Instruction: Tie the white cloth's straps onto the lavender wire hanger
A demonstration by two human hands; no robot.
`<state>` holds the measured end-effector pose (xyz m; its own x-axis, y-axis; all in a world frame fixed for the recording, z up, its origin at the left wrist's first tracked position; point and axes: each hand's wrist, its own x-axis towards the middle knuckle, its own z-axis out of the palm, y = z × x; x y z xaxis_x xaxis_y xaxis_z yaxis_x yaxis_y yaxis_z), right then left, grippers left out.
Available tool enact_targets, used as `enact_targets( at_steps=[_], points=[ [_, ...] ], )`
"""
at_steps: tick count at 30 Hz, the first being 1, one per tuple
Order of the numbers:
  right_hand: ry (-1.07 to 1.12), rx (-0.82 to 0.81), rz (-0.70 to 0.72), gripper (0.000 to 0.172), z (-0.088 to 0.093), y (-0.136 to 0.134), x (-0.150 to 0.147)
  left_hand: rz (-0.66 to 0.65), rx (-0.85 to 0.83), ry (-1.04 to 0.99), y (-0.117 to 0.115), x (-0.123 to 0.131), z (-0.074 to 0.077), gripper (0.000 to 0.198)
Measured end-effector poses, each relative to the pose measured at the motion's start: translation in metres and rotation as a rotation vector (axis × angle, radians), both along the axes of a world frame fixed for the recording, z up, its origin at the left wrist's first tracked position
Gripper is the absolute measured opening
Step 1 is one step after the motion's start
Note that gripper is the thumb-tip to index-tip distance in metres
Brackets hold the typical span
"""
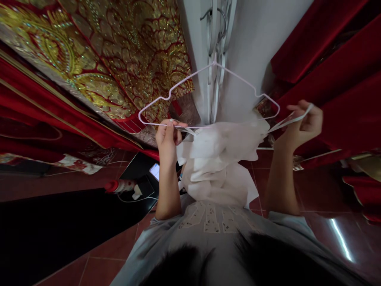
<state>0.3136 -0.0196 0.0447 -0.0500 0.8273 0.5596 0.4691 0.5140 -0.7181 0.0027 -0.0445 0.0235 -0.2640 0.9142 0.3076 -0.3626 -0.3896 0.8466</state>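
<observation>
A thin white wire hanger (238, 81) hangs from a metal hook on a white post (218, 24). A white garment (220, 159) droops from it in front of my chest. My left hand (167, 137) is closed, pinching the hanger's lower bar together with one white strap near its left end. My right hand (303, 123) is raised past the hanger's right shoulder, fingers curled round the other white strap (285, 122), which is pulled taut from the garment.
Red and gold embroidered gowns (113, 51) hang at the left, red velvet garments (339, 71) at the right. On a black surface (59, 230) below left lie a phone (154, 171), a red-capped bottle (119, 186) and a charger with cable. Red floor tiles (312, 190) lie underneath.
</observation>
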Motion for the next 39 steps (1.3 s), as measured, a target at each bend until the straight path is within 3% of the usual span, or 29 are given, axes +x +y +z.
enact_targets(
  at_steps=[7,10,12,16,18,20,23,25,27,30,32,36,39],
  points=[
    [-0.043,-0.019,0.043,0.043,-0.016,-0.02,-0.029,-0.021,-0.046,-0.025,-0.01,0.009,-0.007,0.028],
    [-0.055,0.006,0.063,0.045,-0.022,-0.026,-0.036,0.067,-0.076,-0.03,-0.012,0.006,-0.013,0.014],
    [-0.035,0.027,0.056,0.048,-0.024,-0.027,-0.036,0.233,-0.064,-0.023,-0.011,0.001,-0.019,0.015],
    [-0.009,0.053,0.04,0.054,-0.024,-0.026,-0.029,0.732,0.07,0.101,-0.003,-0.02,-0.029,0.014],
    [-0.006,0.067,0.041,0.056,-0.024,-0.026,-0.027,0.889,0.174,0.175,0.004,-0.034,-0.029,0.013],
    [-0.008,0.072,0.048,0.057,-0.024,-0.026,-0.027,0.839,0.267,0.259,0.012,-0.048,-0.022,0.024],
    [-0.004,0.069,0.074,0.056,-0.026,-0.028,-0.033,0.482,0.26,0.48,0.025,-0.062,-0.002,0.047],
    [0.011,0.069,0.067,0.051,-0.03,-0.029,-0.038,0.254,0.181,0.677,0.031,-0.066,0.017,0.043],
    [0.02,0.069,0.042,0.048,-0.035,-0.03,-0.043,0.138,0.13,0.84,0.037,-0.065,0.036,0.031],
    [0.01,0.067,0.034,0.045,-0.038,-0.031,-0.046,0.085,0.132,0.92,0.042,-0.057,0.056,0.023],
    [-0.002,0.054,0.037,0.043,-0.037,-0.033,-0.045,0.07,0.115,0.814,0.044,-0.049,0.059,0.016],
    [-0.018,0.022,0.022,0.043,-0.033,-0.034,-0.042,0.131,0.055,0.449,0.044,-0.037,0.051,0.033],
    [-0.021,0.017,0.02,0.043,-0.032,-0.035,-0.039,0.144,0.12,0.366,0.046,-0.038,0.04,0.034]
  ],
)
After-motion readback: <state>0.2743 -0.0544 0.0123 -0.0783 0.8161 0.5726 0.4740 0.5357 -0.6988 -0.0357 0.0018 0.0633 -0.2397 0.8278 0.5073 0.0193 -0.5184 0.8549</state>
